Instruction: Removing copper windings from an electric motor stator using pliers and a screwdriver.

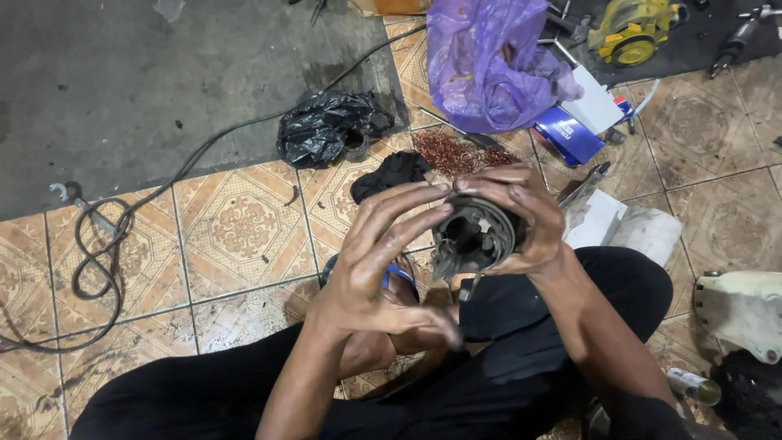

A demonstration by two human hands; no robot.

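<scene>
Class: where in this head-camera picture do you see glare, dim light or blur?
Head view: glare on the glossy floor tiles and purple bag; the dark mat sits dim; the left hand and right hand around the motor housing look slightly soft.

Flat blue-and-white box [574, 130] beside purple plastic bag [495, 61]

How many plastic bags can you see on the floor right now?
2. A purple plastic bag lies at the top centre beside blue boxes; a crumpled black plastic bag lies to its left, at the dark mat's edge. Others may be out of frame.
</scene>
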